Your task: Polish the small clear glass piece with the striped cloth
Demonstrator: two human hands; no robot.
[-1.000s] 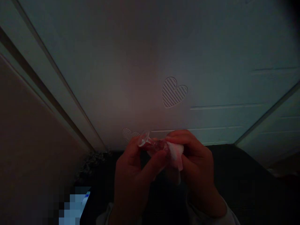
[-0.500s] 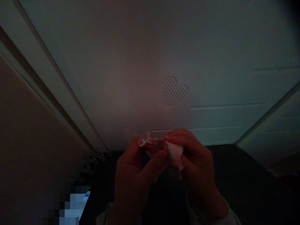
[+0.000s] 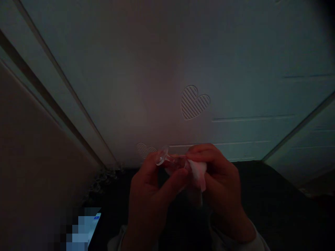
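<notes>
In dim reddish light, my left hand is closed round a clear, glass-like object with a flared round end that points up and left. Its other end runs to the right, between my two hands. My right hand pinches a pale, soft cloth or tissue against that right end. A fold of the tissue hangs down beside my right fingers. How far the tissue reaches round or into the clear object cannot be made out.
Beyond my hands stands a pale panel with embossed hearts and grooves. Below lies a dark surface. A lit screen, partly pixelated, is at the lower left. Small shiny loops edge the dark surface at left.
The tissue has shifted and bunched a little to the right with my right fingers. The clear object has turned slightly, and more of its stem shows.
</notes>
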